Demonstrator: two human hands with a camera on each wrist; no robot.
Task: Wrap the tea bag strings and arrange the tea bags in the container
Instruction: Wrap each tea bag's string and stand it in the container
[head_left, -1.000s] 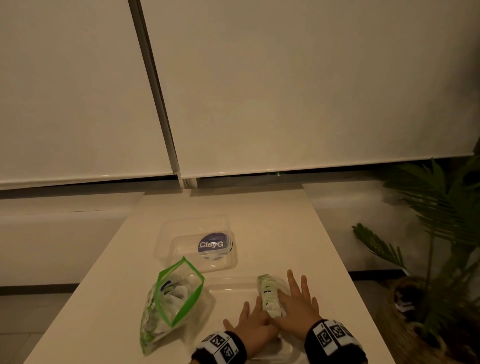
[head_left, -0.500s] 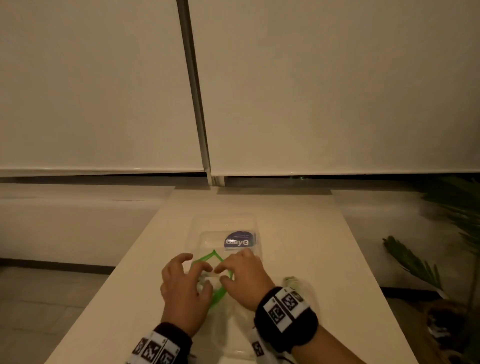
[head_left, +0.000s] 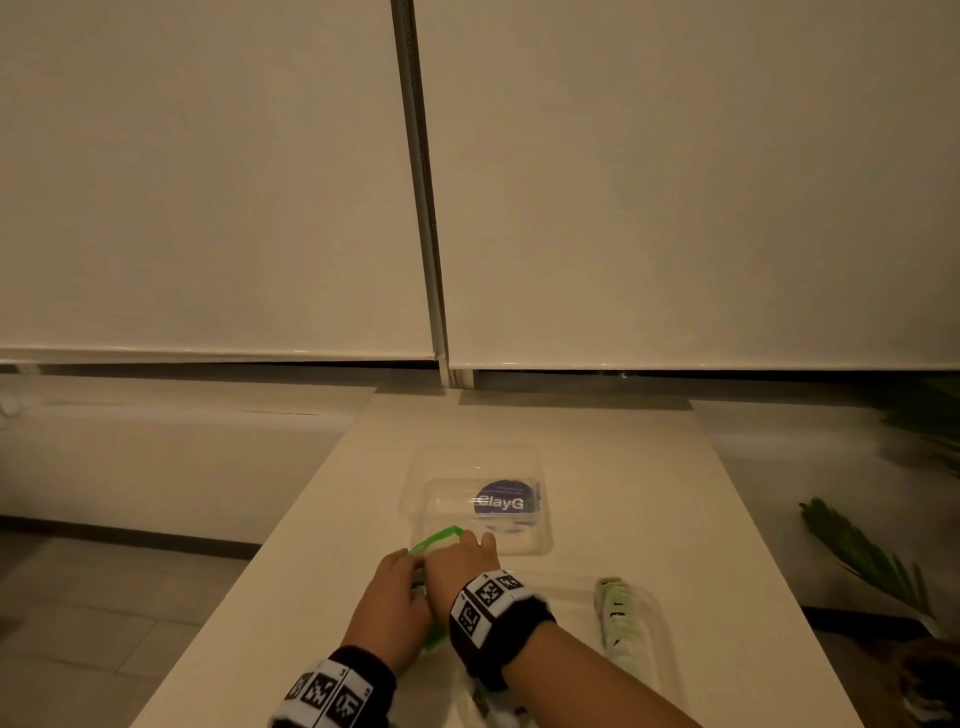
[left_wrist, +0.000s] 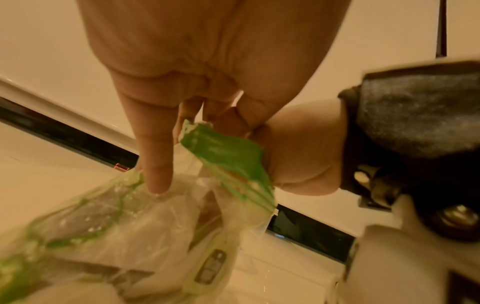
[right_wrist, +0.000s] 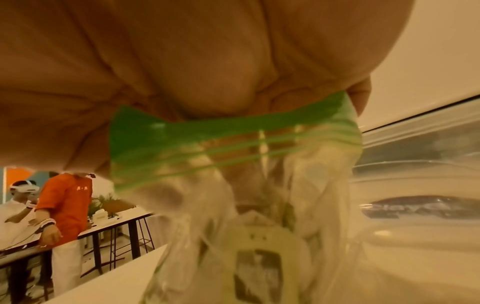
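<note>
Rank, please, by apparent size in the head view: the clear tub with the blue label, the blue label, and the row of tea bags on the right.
1. Clear tub
2. Row of tea bags, though it sits nearer the camera
3. Blue label

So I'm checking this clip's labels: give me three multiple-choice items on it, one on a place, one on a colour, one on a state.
1. The row of tea bags lies:
A. right of the hands
B. inside the zip bag
C. on the floor

2. The zip bag rim is:
A. red
B. green
C. blue

3. The right hand:
A. rests flat on the table
B. hangs idle
C. grips the bag rim

A: head view shows them on the table, to the right.
B: both wrist views show green.
C: right wrist view shows it held.
</note>
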